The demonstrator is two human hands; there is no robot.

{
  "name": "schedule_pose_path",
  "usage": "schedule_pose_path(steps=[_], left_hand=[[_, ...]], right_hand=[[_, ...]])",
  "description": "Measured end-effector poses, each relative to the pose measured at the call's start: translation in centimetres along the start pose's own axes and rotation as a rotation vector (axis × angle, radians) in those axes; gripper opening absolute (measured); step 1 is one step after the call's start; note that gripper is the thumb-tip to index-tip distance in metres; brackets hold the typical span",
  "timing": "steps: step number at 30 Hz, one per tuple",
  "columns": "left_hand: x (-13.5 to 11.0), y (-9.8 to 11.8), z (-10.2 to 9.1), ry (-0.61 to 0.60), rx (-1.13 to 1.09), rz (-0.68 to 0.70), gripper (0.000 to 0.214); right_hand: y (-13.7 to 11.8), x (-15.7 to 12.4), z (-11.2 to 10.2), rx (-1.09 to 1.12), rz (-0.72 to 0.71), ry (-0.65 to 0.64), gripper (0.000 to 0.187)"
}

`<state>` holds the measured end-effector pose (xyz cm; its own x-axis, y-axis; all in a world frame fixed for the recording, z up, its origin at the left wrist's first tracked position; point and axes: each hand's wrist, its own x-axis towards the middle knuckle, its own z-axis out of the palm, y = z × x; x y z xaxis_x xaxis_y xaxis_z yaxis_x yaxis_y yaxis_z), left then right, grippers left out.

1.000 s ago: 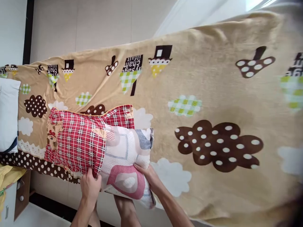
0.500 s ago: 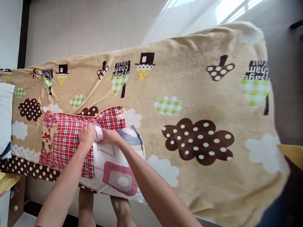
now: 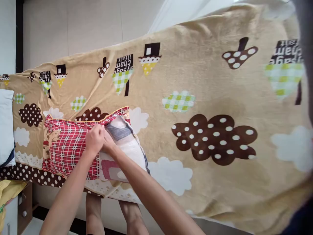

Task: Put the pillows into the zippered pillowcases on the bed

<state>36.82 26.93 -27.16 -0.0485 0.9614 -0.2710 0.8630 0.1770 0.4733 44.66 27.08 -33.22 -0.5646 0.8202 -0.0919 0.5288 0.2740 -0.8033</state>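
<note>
A red plaid pillowcase [image 3: 70, 138] with a bear-like print at its left end lies on the bed's beige blanket. Out of its right side comes a white patterned pillow [image 3: 137, 153] with a pink block and a grey striped patch; its left part is covered by the case. My left hand [image 3: 95, 138] is closed on the pillowcase's opening edge. Right beside it, my right hand [image 3: 107, 143] is closed at the pillow, its fingertips hidden behind the left hand. The two hands touch or nearly touch.
The beige blanket [image 3: 146, 94] with cloud and mushroom prints covers the long bed. At the far left lies a white pillow-like item [image 3: 6, 127]. A cabinet with knobs [image 3: 24, 202] and yellow cloth [image 3: 11, 192] stand at the lower left. My legs [image 3: 94, 212] are against the bed's near side.
My right hand has moved in against my left hand. The pillow's bunched pink-dotted bit is now hidden, and the case's upper flap lies folded back, uncovering the grey striped patch. The view has shifted slightly.
</note>
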Motion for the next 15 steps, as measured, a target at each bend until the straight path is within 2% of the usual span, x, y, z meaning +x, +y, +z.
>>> schedule_pose_path(steps=[2, 4, 5, 7, 9, 10, 11, 13, 15], left_hand=[[0.6, -2.6, 0.0, 0.084, -0.078, -0.092, 0.027], [1.0, -4.6, -0.3, 0.096, -0.096, -0.153, 0.031], [0.9, -5.1, -0.4, 0.075, -0.075, -0.165, 0.031], [0.0, -5.3, -0.7, 0.029, 0.022, -0.173, 0.024], [-2.0, -4.6, -0.8, 0.024, 0.144, -0.171, 0.009], [-3.5, -4.2, -0.6, 0.034, 0.19, -0.17, 0.003], [-5.3, -3.9, -0.3, 0.047, 0.218, -0.173, 0.007], [-9.4, -3.9, 0.8, 0.062, 0.228, -0.2, 0.015], [-13.6, -4.9, 2.2, 0.058, 0.215, -0.28, 0.017]], right_hand=[[0.6, -1.8, -1.9, -0.057, -0.056, -0.011, 0.039], [1.9, -4.9, -3.6, -0.134, -0.043, 0.026, 0.046], [2.7, -6.9, -4.2, -0.157, 0.029, 0.068, 0.053], [4.3, -11.0, -4.6, -0.098, 0.329, 0.173, 0.073], [5.3, -14.8, -3.5, 0.126, 0.697, 0.26, 0.088], [5.4, -16.4, -2.5, 0.272, 0.835, 0.293, 0.089], [5.1, -17.8, -1.4, 0.413, 0.922, 0.318, 0.088], [4.0, -19.8, 1.1, 0.601, 0.976, 0.359, 0.084], [2.6, -20.6, 2.8, 0.657, 0.974, 0.382, 0.087]])
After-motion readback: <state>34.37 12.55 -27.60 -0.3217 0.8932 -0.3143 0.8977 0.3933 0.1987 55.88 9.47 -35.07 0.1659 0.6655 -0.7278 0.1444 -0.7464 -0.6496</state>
